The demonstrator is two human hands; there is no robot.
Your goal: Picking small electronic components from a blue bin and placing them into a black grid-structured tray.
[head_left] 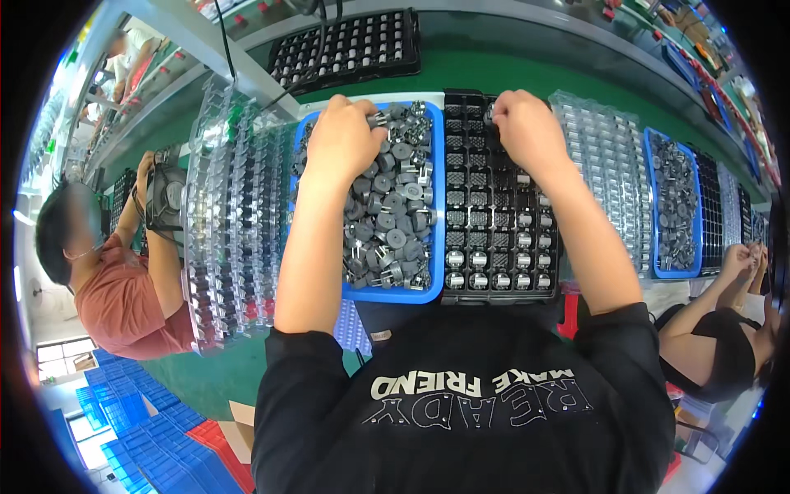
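My left hand (344, 138) is over the far end of a blue bin (439, 189), its fingers closed on a grey round part (377, 120). Heaped in the bin are many such grey discs (396, 239) with metal prongs. To its right lies a black compartment tray (455, 298). Silver cylindrical parts (499, 281) fill pockets along its near and right sides, while many pockets on the left show bare. Over the tray's far end, my right hand (527, 132) is pinched shut; the small piece at its fingertips is mostly hidden.
Stacked clear plastic trays stand left (234, 222) and right (605, 181) of my work area. Beyond lies another filled black tray (346, 51) on the green surface. Co-workers sit at left (123, 288) and right (716, 337). A second blue bin (676, 206) is farther right.
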